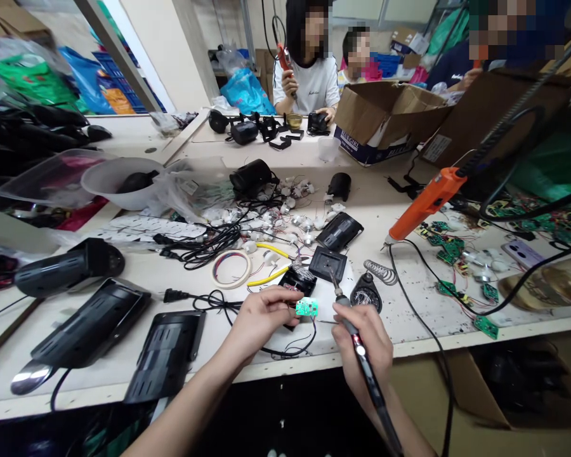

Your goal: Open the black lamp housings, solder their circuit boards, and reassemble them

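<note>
Between the thumb and fingers of my left hand (269, 317) is a small green circuit board (307, 307), held by its left edge. Thin wires hang below it. My right hand (365, 336) grips a soldering iron (356, 339) like a pen, its tip pointing up and away, apart from the board. Just beyond the tip lies a black rectangular plate (327, 262). Right of it stands a soldering stand (366, 293) with a wire coil and metal wool. Yellow-handled pliers (271, 277) lie behind my left hand, near an open black housing (297, 281).
Black housings (90, 324) lie at the left, beside a roll of tape (230, 268). Small white motors (290, 206) cover the middle. An orange electric screwdriver (426, 206) hangs at the right near green boards (450, 249). Across the bench, a person (309, 82) holds another screwdriver.
</note>
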### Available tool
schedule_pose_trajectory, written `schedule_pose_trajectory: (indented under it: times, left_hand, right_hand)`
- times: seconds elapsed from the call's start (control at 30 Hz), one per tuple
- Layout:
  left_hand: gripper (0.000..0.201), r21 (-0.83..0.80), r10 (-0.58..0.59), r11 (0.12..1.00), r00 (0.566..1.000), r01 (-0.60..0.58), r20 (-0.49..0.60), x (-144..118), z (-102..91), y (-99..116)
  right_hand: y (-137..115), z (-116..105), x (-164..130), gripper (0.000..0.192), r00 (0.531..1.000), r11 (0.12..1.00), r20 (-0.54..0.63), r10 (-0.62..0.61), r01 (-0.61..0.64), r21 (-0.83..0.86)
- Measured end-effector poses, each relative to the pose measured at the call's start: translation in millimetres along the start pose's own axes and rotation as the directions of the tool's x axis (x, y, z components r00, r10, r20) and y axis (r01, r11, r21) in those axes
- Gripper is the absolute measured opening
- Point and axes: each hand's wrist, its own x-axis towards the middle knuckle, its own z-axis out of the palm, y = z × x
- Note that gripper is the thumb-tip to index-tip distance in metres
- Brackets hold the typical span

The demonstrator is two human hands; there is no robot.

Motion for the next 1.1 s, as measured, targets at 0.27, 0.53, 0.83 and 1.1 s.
schedule_pose_trajectory:
  times: [0.27,0.53,0.83,1.1]
  left_hand:
    - [0.03,0.055,0.024,0.998,1.0,-0.023,-0.013,0.3,1.1,0.2]
    - [0.029,0.083,0.035,0.996,0.999,-0.034,-0.016,-0.1,3.7,2.1]
    - [0.03,0.087,0.032,0.996,0.999,-0.032,0.0,-1.0,4.3,3.9]
    - [0.03,0.073,0.029,0.997,1.0,-0.029,-0.011,-1.1,5.3,5.9]
  right_hand:
    - [-21.6,-29.5,-15.4,0.029,0.985,0.994,0.163,0.05,-0.065,0.087]
    - [-23.4,-28.6,-14.5,0.027,0.985,0.996,0.171,0.017,-0.032,0.085]
    - [-24.4,-24.0,-11.8,0.027,0.986,0.994,0.165,0.004,-0.022,0.105]
    - [-22.9,-23.4,-15.5,0.027,0.983,0.994,0.183,0.011,-0.03,0.101]
